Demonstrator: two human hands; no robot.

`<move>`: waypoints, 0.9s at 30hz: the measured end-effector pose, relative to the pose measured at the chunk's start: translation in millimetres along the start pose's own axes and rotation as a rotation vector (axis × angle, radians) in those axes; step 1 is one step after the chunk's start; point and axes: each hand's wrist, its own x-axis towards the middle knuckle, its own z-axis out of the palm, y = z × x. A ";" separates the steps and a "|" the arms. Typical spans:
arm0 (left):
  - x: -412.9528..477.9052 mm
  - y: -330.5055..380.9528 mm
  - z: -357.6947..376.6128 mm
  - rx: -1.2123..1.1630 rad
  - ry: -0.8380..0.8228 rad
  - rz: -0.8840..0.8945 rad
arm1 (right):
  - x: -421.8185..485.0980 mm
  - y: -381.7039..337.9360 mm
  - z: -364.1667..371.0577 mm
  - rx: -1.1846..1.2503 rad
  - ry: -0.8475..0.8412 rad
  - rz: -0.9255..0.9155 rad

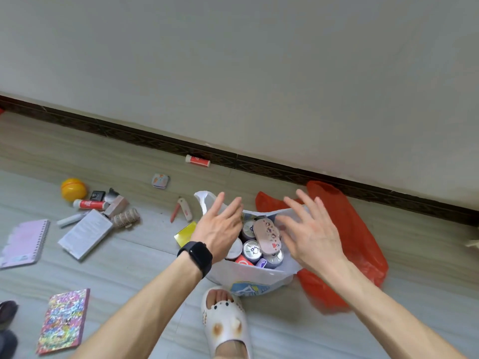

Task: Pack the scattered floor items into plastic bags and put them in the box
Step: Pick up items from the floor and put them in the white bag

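Observation:
A white plastic bag [255, 274] stands open on the floor, filled with several cans [252, 251] and a pink oval case [268, 237] on top. My left hand [220, 226], with a black watch on the wrist, hovers over the bag's left rim, fingers spread, holding nothing. Over the bag's right rim is my right hand [308, 229], also open and slightly blurred. A red plastic bag [360, 242] lies flat on the floor behind and to the right of the white one. No box is in view.
Scattered at left: a yellow ball [73, 189], red-and-white tubes [88, 204] [197, 160], a white booklet [85, 233], a purple spiral notebook [24, 242], a colourful book [64, 321], a yellow packet [185, 233]. My slippered foot [225, 320] stands before the bag. A wall with dark skirting [285, 169] runs behind.

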 end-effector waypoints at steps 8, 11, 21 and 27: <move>5.0 -7.4 63.8 0.024 -0.321 -0.236 | -1.1 51.5 38.5 -0.364 -0.933 0.005; 4.3 -7.7 85.0 -0.021 -0.370 -0.264 | -8.9 59.6 46.1 -0.278 -1.002 0.064; -28.9 -29.1 25.0 -0.439 -0.103 -0.227 | 10.3 -12.8 -9.6 0.048 -0.610 -0.019; -110.9 -84.0 12.4 -0.302 -0.108 -0.379 | 31.6 -92.0 -36.2 0.290 -0.421 -0.127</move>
